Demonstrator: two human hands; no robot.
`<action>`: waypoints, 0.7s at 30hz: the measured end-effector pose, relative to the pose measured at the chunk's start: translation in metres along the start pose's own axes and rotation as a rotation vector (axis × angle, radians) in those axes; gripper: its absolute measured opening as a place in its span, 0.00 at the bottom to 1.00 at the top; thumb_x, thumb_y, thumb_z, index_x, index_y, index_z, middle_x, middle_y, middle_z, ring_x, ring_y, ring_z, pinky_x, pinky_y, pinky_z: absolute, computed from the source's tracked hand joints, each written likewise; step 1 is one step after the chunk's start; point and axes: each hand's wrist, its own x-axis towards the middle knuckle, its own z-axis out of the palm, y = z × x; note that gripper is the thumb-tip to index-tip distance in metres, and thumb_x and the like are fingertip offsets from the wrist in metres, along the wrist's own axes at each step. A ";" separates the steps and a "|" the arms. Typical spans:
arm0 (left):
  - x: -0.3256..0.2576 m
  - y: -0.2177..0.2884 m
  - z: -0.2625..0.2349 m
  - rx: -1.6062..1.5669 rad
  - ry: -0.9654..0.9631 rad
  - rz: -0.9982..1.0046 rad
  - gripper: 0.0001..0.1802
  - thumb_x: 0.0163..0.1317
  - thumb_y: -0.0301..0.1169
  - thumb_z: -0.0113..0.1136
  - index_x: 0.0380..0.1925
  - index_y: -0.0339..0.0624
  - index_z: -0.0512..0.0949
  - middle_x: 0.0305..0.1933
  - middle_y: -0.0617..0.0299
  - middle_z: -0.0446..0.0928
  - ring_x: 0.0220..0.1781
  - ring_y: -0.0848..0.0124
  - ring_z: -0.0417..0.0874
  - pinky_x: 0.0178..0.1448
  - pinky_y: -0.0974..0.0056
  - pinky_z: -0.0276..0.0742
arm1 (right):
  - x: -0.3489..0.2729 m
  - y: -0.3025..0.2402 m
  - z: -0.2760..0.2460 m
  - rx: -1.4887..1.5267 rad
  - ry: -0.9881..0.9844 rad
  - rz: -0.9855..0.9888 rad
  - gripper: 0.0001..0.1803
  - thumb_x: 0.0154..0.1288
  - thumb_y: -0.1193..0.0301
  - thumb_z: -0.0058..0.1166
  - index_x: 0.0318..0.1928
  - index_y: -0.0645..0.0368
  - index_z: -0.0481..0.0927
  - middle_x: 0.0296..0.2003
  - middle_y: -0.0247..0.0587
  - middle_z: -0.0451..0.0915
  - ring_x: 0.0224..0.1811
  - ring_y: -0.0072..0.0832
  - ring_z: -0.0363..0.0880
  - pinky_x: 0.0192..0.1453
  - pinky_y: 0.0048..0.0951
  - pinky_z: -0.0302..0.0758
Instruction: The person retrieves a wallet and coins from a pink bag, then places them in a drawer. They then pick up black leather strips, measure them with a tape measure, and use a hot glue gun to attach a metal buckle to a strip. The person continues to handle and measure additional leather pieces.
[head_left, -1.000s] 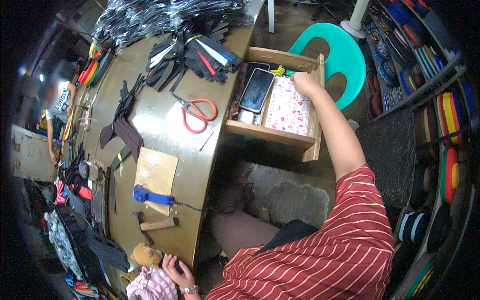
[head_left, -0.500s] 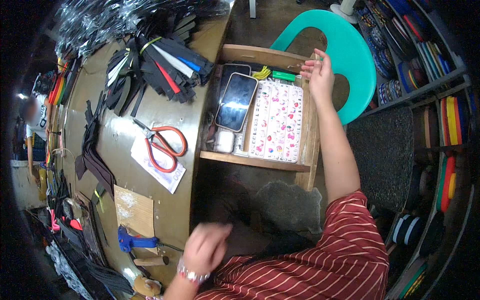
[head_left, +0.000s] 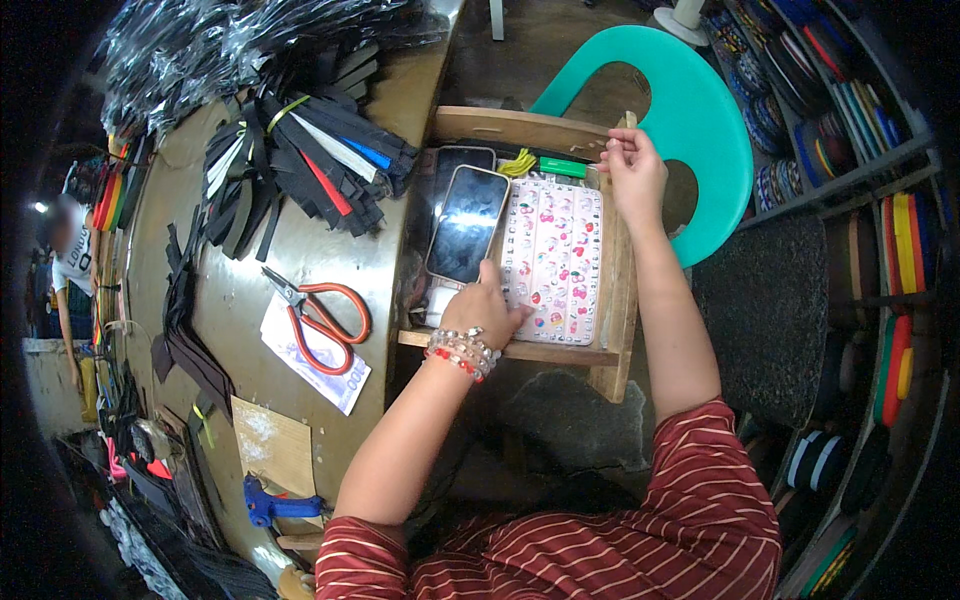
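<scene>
Wooden drawer [head_left: 612,300] stands open; the left hand [head_left: 482,312] has just come in, fingers curled loosely onto the patterned pouch [head_left: 555,260] beside a phone [head_left: 468,224], while the right hand [head_left: 632,170] still pinches the drawer's far corner

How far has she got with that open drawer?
Done: the wooden drawer is pulled out. In hand: the left hand rests on the patterned pouch beside the phone, while the right hand grips the drawer's far corner. Left: nothing is lifted out; pouch and phone lie in the drawer.
</scene>
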 end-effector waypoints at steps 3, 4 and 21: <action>0.005 -0.007 0.001 -0.044 -0.030 0.057 0.35 0.52 0.42 0.67 0.47 0.34 0.57 0.33 0.34 0.78 0.37 0.42 0.81 0.42 0.48 0.79 | -0.001 0.000 -0.001 0.005 0.000 0.007 0.07 0.66 0.76 0.50 0.42 0.66 0.77 0.32 0.39 0.79 0.32 0.20 0.80 0.31 0.23 0.81; 0.006 -0.009 0.001 -0.098 -0.024 0.058 0.36 0.49 0.37 0.69 0.48 0.35 0.55 0.35 0.34 0.78 0.40 0.41 0.81 0.44 0.49 0.79 | -0.002 0.000 -0.001 0.008 -0.007 -0.013 0.07 0.66 0.76 0.50 0.42 0.66 0.77 0.32 0.38 0.79 0.32 0.19 0.80 0.30 0.23 0.81; -0.061 -0.006 -0.030 0.052 0.322 0.203 0.42 0.48 0.50 0.69 0.56 0.39 0.62 0.39 0.42 0.78 0.42 0.47 0.80 0.45 0.49 0.77 | 0.011 -0.012 0.033 -1.250 -0.574 -0.675 0.08 0.55 0.73 0.54 0.30 0.63 0.83 0.34 0.51 0.81 0.39 0.39 0.83 0.40 0.36 0.81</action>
